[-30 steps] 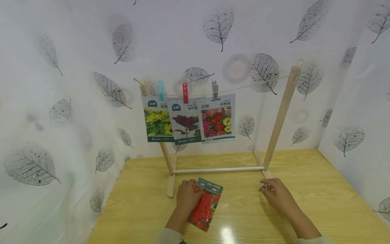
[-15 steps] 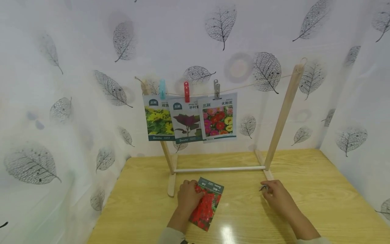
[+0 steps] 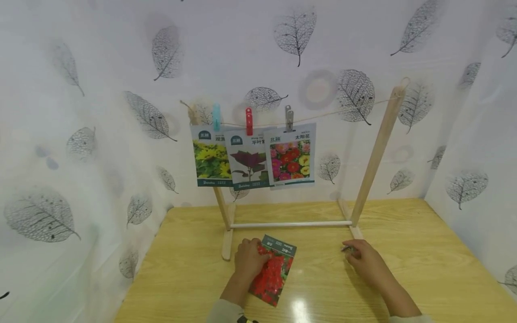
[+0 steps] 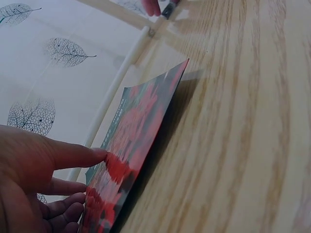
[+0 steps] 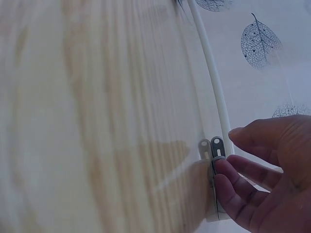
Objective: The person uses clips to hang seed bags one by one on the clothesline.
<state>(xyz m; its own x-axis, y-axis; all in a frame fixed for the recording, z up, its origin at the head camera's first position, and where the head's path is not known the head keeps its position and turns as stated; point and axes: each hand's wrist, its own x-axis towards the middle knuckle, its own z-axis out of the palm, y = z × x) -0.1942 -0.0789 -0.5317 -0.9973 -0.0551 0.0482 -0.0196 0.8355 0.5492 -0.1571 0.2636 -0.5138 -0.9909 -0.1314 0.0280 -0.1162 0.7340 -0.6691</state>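
Note:
A seed packet [image 3: 271,276] with red flowers lies tilted on the table, its near edge lifted, as the left wrist view shows. My left hand [image 3: 248,260] holds it by the left edge, with the thumb [image 4: 92,156] on the printed face. Over on the right, my right hand [image 3: 365,260] has a small grey metal clip [image 5: 218,145] at its fingertips, close over the tabletop. Its fingers are curled and hide the clip's lower part. Three packets hang overlapping on a string, under a blue clip [image 3: 216,117], a red clip [image 3: 249,122] and a grey clip [image 3: 289,119].
The string [image 3: 335,115] runs between the posts of a wooden stand; its right post [image 3: 377,157] leans outward. A white rod [image 3: 291,224] joins the stand's feet, just beyond my hands. Leaf-patterned sheeting [image 3: 101,179] encloses the wooden table [image 3: 319,291] at back and sides.
My right hand and the grey clip have shifted and turned slightly. The left hand keeps its hold on the red-flower packet, which stays in place. The head view has shifted a little.

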